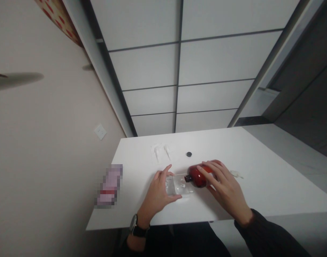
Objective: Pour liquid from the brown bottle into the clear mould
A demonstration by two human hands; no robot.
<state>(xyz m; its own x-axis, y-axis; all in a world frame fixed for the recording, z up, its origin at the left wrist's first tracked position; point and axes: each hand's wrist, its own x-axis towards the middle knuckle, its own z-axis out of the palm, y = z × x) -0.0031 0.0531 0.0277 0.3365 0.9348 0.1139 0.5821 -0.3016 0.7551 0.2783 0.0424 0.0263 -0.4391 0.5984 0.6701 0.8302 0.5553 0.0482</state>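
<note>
1. The left hand [158, 191] grips a clear plastic bottle [178, 185] lying on the white bench [259, 178], fingers curled around it.
2. The right hand [224, 185] rests on a red bottle [199, 175] lying just to the right, fingers spread over it.
3. The red bottle's dark neck points at the clear one.
4. A small black cap [189, 154] lies farther away.
</note>
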